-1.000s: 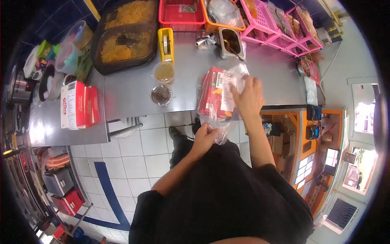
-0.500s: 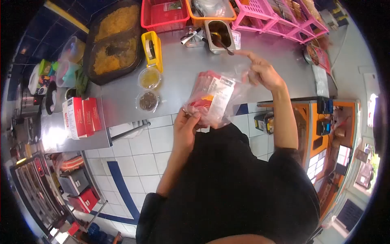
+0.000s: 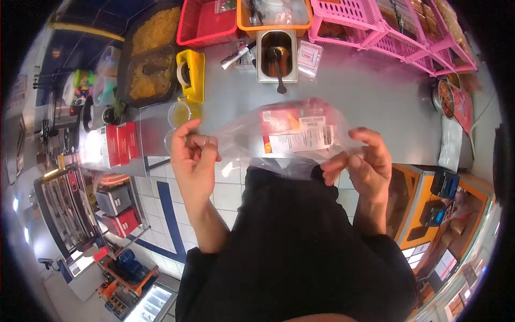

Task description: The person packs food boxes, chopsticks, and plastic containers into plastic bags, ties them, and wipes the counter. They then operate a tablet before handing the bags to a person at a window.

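A clear plastic bag [image 3: 236,138] stretches between my hands above the front edge of the counter. Within it sits a red carton [image 3: 276,119], with a printed white receipt [image 3: 300,140] lying along its near part. At the bag's left end, my left hand [image 3: 193,161] pinches the plastic between thumb and fingers. My right hand [image 3: 367,166] grips the opposite end, its fingers curled at the plastic. Just left of the bag stands a lidded cup of yellow sauce [image 3: 181,114], with a second cup partly hidden behind my left hand.
Beyond the bag, a steel container [image 3: 277,75] holds a dark ladle [image 3: 279,70]. A yellow tape dispenser [image 3: 197,75] stands by a black tray of food [image 3: 124,80]. Red [image 3: 185,38] and orange [image 3: 300,26] bins and pink racks [image 3: 370,40] line the back. Red cartons [image 3: 126,139] stand left.
My left hand has moved left and up to the bag's end, and my right hand has come down nearer me. The bag has turned sideways and is spread wider. The view has shifted.
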Tool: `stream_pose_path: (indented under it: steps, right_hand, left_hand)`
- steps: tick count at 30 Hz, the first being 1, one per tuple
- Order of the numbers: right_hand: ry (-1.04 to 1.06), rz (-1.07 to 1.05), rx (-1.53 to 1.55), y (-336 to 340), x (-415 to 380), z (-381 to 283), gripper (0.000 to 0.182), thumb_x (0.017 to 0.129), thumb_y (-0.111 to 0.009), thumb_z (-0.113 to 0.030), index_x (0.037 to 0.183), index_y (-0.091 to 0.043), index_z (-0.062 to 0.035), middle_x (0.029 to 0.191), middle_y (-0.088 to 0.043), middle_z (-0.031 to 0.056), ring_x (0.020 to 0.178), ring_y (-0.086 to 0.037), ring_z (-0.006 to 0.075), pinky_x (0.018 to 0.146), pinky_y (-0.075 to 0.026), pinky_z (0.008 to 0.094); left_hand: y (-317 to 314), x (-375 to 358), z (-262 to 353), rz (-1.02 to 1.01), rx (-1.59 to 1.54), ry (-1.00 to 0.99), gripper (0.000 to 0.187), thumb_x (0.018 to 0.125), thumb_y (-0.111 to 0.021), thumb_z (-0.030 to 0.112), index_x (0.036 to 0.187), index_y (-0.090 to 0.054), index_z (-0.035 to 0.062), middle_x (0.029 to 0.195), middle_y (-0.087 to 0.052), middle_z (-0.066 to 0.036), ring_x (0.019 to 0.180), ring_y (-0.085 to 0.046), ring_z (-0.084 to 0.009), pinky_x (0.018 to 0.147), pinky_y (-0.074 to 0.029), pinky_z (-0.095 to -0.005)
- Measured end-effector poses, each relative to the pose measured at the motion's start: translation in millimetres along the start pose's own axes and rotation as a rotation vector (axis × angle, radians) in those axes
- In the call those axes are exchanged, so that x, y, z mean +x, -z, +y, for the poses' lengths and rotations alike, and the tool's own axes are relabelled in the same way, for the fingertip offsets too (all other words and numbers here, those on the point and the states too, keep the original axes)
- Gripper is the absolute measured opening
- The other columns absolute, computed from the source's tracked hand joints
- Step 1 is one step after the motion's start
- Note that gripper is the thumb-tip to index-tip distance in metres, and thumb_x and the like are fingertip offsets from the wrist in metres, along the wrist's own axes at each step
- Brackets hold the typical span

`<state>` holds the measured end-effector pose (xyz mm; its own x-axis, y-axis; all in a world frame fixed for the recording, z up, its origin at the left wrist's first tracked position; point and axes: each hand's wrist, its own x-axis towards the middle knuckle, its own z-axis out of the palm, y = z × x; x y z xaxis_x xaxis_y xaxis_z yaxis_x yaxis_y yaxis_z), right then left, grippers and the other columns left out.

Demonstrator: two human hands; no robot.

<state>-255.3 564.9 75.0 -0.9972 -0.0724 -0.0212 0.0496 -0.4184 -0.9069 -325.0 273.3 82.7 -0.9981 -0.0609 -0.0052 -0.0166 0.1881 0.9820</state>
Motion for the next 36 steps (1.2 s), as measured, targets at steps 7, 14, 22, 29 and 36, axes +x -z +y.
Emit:
stream_pose_path:
  steps: [7,14,22,29,36]
  right_hand:
    - [0.205,0.142,0.066,16.9,-13.6,6.5,0.032,0.097,-0.050,-0.013,0.126,-0.049,-0.0022,0.091,-0.067,0.0314,0.070,-0.069,0.0395,0.064,-0.058,0.0479]
    - [0.115,0.108,-0.096,16.6,-14.5,-21.6,0.037,0.097,-0.056,-0.015,0.129,-0.049,0.0025,0.082,-0.069,0.0248,0.070,-0.071,0.0314,0.062,-0.059,0.0403]
    - [-0.163,0.540,-0.646,-26.0,-18.8,-48.8,0.044,0.094,-0.060,-0.011,0.133,-0.049,0.0053,0.083,-0.070,0.0109,0.077,-0.065,0.0150,0.070,-0.052,0.0280]
    - [-0.267,0.805,-0.793,-68.3,-62.5,-23.2,0.043,0.093,-0.062,-0.015,0.133,-0.052,-0.0025,0.093,-0.071,0.0102,0.086,-0.067,0.0177,0.076,-0.053,0.0325]
    - [-0.279,0.967,-0.799,-93.9,-116.7,-2.8,0.044,0.093,-0.061,-0.029,0.131,-0.053,-0.0086,0.099,-0.072,0.0138,0.094,-0.069,0.0302,0.082,-0.053,0.0390]
  left_hand:
    - [-51.2,-2.2,35.7,-0.414,-0.296,0.194,0.037,0.090,-0.062,-0.004,0.125,-0.049,0.0019,0.093,-0.061,-0.007,0.077,-0.062,-0.0123,0.066,-0.053,-0.0252]
    - [-5.7,57.0,24.2,-0.568,-0.443,0.116,0.023,0.092,-0.063,0.002,0.114,-0.057,-0.0029,0.089,-0.064,-0.008,0.073,-0.065,-0.0148,0.069,-0.056,-0.0283]
    - [-71.7,268.1,-36.1,-0.407,-0.310,0.024,0.030,0.098,-0.056,0.022,0.113,-0.063,-0.0028,0.088,-0.068,-0.009,0.076,-0.067,-0.0150,0.071,-0.054,-0.0278]
    - [-224.9,496.5,-235.2,-0.889,1.552,-0.838,0.036,0.090,-0.054,0.017,0.120,-0.064,-0.0001,0.128,-0.058,-0.026,0.115,-0.060,-0.0321,0.095,-0.047,-0.0417]
    - [-234.7,467.1,-210.1,-0.569,1.524,-0.686,0.037,0.090,-0.055,0.019,0.121,-0.063,-0.0002,0.127,-0.059,-0.026,0.114,-0.061,-0.0328,0.094,-0.048,-0.0421]
